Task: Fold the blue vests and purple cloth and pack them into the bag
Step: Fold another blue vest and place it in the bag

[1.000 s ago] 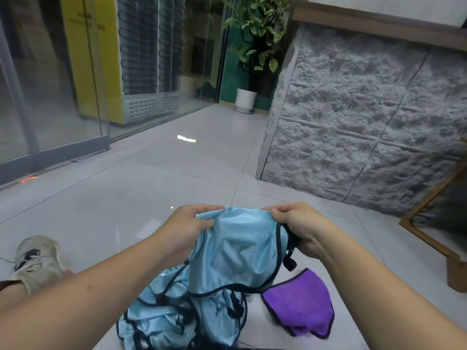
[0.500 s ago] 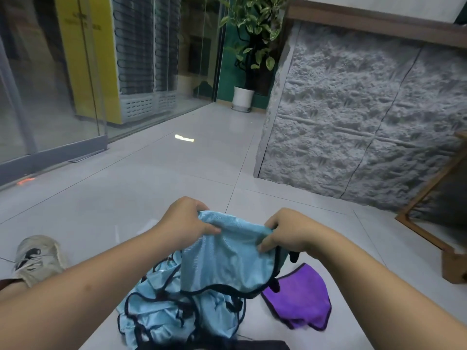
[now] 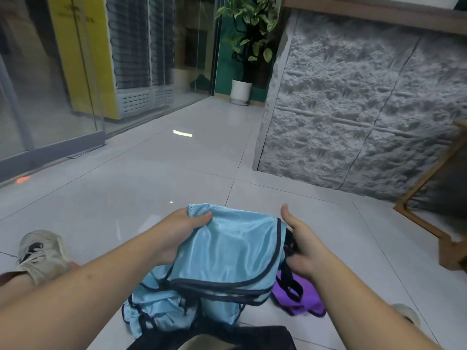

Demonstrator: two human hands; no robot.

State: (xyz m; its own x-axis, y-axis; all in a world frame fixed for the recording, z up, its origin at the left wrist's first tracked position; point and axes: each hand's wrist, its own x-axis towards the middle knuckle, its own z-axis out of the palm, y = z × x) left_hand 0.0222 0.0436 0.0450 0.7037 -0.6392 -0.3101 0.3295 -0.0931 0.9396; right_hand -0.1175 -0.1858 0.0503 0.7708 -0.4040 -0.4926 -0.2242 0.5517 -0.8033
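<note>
Left hand (image 3: 182, 231) gripping shiny blue vest (image 3: 232, 251), right hand (image 3: 300, 246) apparently spread beside it

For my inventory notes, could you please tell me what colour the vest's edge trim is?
Dark navy, nearly black, on the light blue vest; head view.

Left hand (image 3: 185, 232) gripping blue vest (image 3: 235, 251), right hand (image 3: 302, 245) beside it, fingers straight

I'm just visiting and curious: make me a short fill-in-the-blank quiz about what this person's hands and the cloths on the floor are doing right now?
1. The left hand grips the held vest, whose colour is ____.
2. The cloth lying on the floor under the right hand is ____.
3. The potted plant stands in a ____ pot.

Missing words: blue; purple; white
</note>
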